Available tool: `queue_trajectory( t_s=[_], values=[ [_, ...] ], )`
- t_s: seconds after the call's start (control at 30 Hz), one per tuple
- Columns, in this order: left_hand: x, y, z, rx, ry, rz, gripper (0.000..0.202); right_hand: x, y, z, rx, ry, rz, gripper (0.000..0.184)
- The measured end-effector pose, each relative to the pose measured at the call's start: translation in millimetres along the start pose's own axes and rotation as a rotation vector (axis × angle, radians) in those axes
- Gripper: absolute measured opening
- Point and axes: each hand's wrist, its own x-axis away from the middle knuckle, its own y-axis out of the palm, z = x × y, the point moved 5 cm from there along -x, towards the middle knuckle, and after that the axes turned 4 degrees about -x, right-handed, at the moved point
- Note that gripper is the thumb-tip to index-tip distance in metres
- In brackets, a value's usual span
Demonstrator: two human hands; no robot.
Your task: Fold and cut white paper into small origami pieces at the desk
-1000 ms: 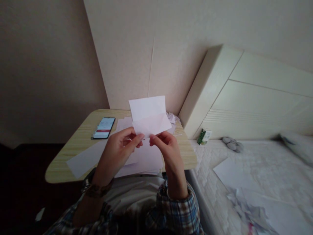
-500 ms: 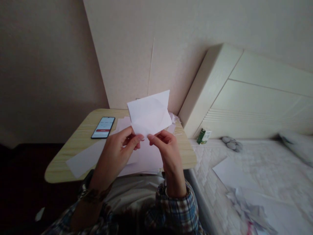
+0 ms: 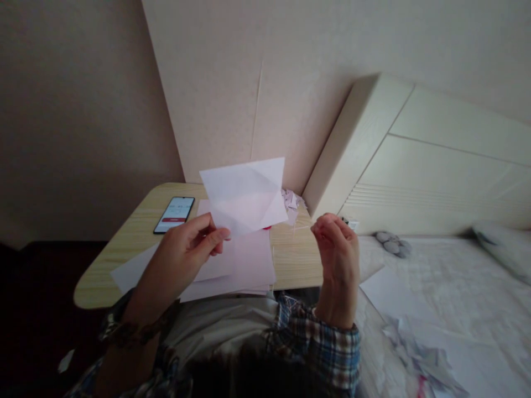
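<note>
My left hand (image 3: 194,243) pinches the lower left corner of a white sheet of paper (image 3: 249,193) between thumb and fingers. The sheet is held up, tilted, above the table, and fold lines or overlapping layers show faintly across it. Off to the right, apart from the paper, my right hand (image 3: 337,243) is closed with its fingertips pressed together; whether anything small is between them is hidden. Beneath the hands, more white sheets (image 3: 253,262) lie overlapping on the table. Part of a small red thing (image 3: 267,227) peeks out below the held sheet's edge.
A phone (image 3: 174,215) with a lit screen lies on the wooden table (image 3: 103,276). Torn paper scraps (image 3: 292,200) sit at its back right corner. On the bed (image 3: 373,337) are grey round objects (image 3: 392,243), a sheet and crumpled paper (image 3: 431,354). A wall stands behind the table.
My right hand has let go of the paper and moved right, away from it. My left hand keeps the sheet, which has shifted slightly left.
</note>
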Motion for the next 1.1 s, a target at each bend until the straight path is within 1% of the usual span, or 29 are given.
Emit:
queue_trajectory(
  t_s=[0.07,0.1,0.13,0.2,0.27,0.33,0.4,0.63,0.77,0.87,0.97,1.1],
  values=[
    [0,-1.3,-2,0.045,-0.017,0.019,0.026,0,-2,0,0.012,0.004,-0.02,0.019],
    [0,-0.8,-2,0.072,-0.022,0.023,0.025,2,3,2,0.026,0.026,-0.061,0.018],
    [0,0.1,-2,0.098,-0.023,0.027,0.024,4,10,5,0.041,0.057,-0.112,0.018],
    [1,2.8,0,0.133,-0.026,0.025,0.023,12,33,13,0.08,0.145,-0.268,0.02],
    [2,5.6,3,0.153,-0.027,0.019,0.022,22,54,21,0.098,0.235,-0.365,0.019],
    [3,8.0,5,0.168,-0.025,0.004,0.021,28,67,25,0.092,0.272,-0.385,0.017],
    [3,10.0,6,0.185,-0.023,-0.009,0.02,31,74,26,0.098,0.275,-0.365,0.018],
    [6,16.3,4,0.193,-0.035,-0.035,0.013,32,74,23,0.056,0.272,-0.335,0.019],
    [8,17.3,4,0.152,-0.006,-0.057,0.017,35,74,21,0.068,0.248,-0.312,0.019],
    [9,13.8,7,0.104,0.028,-0.066,0.022,35,73,20,0.075,0.22,-0.293,0.017],
    [8,8.9,10,0.055,0.032,-0.063,0.026,32,65,17,0.078,0.181,-0.229,0.017],
    [8,8.8,13,0.001,0.043,-0.101,0.027,22,44,8,0.059,0.083,-0.155,0.022]
  ],
)
